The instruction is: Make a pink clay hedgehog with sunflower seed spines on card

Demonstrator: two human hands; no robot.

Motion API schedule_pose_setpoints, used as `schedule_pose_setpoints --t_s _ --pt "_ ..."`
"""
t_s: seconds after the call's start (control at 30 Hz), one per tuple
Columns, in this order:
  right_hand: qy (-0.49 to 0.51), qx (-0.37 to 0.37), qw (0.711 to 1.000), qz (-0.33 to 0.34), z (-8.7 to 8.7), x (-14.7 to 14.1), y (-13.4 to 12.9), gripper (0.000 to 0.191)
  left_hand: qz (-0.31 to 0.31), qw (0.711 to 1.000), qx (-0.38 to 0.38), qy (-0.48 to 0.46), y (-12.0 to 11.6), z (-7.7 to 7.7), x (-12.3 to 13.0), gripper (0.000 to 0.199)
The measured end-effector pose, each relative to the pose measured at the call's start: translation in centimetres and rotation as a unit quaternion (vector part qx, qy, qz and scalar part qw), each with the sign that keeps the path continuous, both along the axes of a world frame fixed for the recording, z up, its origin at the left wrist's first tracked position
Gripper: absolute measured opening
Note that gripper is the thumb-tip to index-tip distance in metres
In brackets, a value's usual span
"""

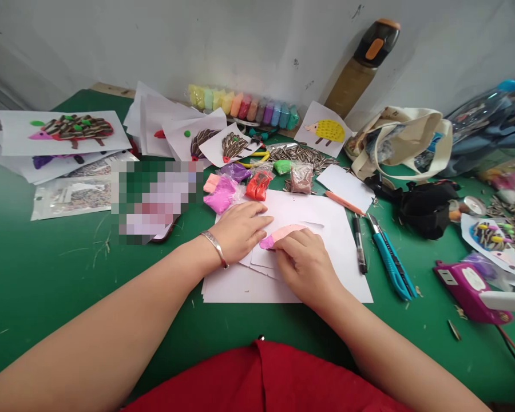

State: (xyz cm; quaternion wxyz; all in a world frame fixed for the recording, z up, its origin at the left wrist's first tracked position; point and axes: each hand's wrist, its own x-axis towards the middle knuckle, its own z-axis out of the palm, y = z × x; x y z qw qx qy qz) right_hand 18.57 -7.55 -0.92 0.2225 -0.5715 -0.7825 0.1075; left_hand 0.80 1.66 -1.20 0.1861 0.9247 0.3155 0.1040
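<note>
A flat shape of pink and peach modelling clay [285, 233] lies on a small piece of white paper [264, 258], on top of larger white sheets [227, 286]. My left hand [240, 229] rests flat just left of the clay, fingers stretched out over the paper, a silver bracelet on the wrist. Bent and closed, the fingers of my right hand [306, 257] press at the clay's lower right edge; their tips are partly hidden. Beyond the hands lie bags of magenta clay [221, 193], red clay [258, 184] and brown clay [301, 178].
To the right are a black pen [360, 245], a teal utility knife [392, 260] and an orange tool [344, 202]. Sunflower seeds [302, 155] are heaped behind the bags. Hedgehog pictures [64, 133] lie at left. A bottle [354, 74] leans on the wall.
</note>
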Motion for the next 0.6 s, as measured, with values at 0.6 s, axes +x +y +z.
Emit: schedule_pose_setpoints --t_s 0.6 --pt "0.024 0.006 1.0 0.004 0.41 0.09 0.23 0.02 0.015 0.999 0.028 -0.006 -0.25 -0.02 -0.26 0.035"
